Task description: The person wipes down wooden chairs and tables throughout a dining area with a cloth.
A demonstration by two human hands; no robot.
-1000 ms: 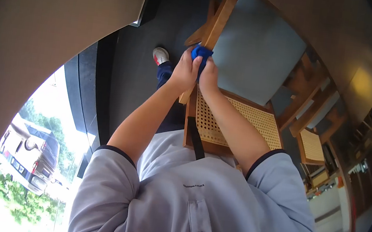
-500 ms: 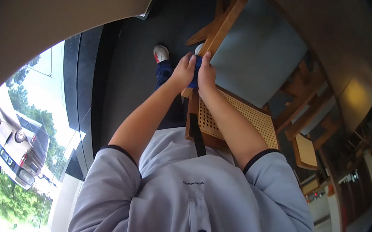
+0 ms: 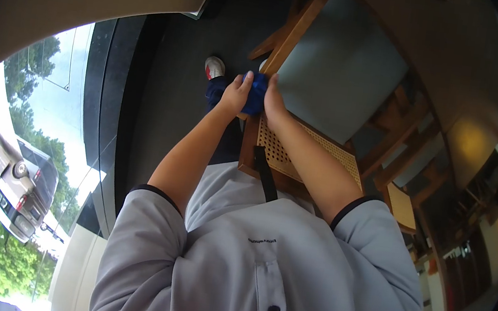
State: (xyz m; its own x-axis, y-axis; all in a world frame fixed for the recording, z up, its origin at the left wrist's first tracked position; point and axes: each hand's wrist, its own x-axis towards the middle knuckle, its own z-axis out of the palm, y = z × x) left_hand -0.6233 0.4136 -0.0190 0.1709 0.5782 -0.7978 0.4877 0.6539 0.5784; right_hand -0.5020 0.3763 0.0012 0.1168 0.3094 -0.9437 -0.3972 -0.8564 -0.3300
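Note:
A bunched blue cloth (image 3: 255,95) is between my two hands, close to the corner of a wooden-edged table. My left hand (image 3: 235,94) grips it from the left, thumb pointing up. On the other side, my right hand (image 3: 274,102) presses against the cloth, its fingers mostly hidden from this angle. Just beyond the hands runs the table's wooden edge (image 3: 301,29), framing a grey top (image 3: 342,67). Below my right forearm is a chair with a woven cane seat (image 3: 278,145).
A dark strap (image 3: 265,173) hangs in front of my shirt. A shoe (image 3: 214,67) rests on the dark floor to the left. More wooden chairs (image 3: 401,207) stand to the right. Beyond a window at left, vehicles (image 3: 16,181) are parked outside.
My hands have moved slightly apart and a little left, and more of the blue cloth shows, now bunched between them. The whole view has shifted slightly.

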